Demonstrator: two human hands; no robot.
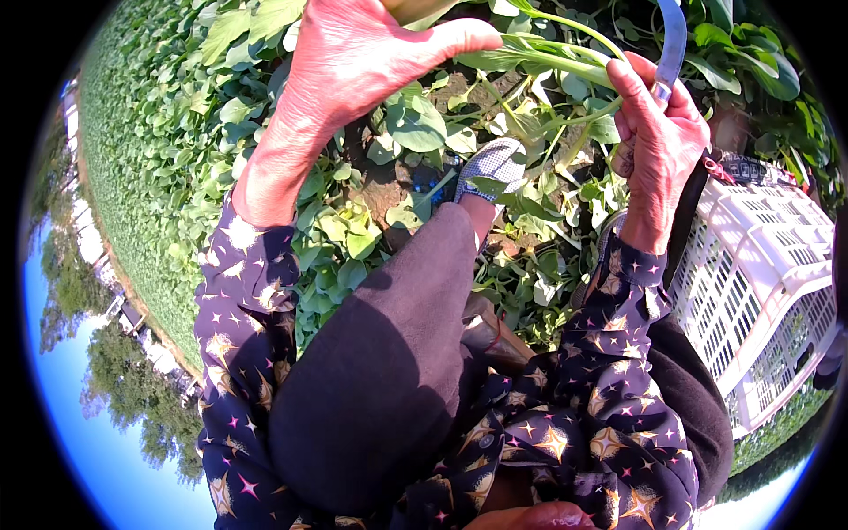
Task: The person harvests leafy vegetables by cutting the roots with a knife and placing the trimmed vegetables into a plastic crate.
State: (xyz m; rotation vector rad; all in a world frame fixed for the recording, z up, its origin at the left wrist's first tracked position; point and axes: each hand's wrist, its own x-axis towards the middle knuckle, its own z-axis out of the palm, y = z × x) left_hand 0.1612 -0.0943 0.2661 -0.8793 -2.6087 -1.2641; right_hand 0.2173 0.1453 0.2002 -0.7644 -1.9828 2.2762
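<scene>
My left hand (358, 63) reaches up at the top left of centre, its thumb stretched towards the leafy stems. Its fingers run past the top edge, over something pale and blurred, so its grip is not plain. On the right, my right hand (656, 126) pinches pale green leafy stems (563, 61) between thumb and fingers. The same hand holds a curved knife, whose metal blade (674, 40) points up and whose handle is mostly hidden in the palm.
Low leafy green plants (414, 126) grow around my shoe (493, 165), with cut leaves and stems on the soil. A white plastic crate (735, 298) stands at my right, a dark bag at its upper edge. The field stretches away on the left.
</scene>
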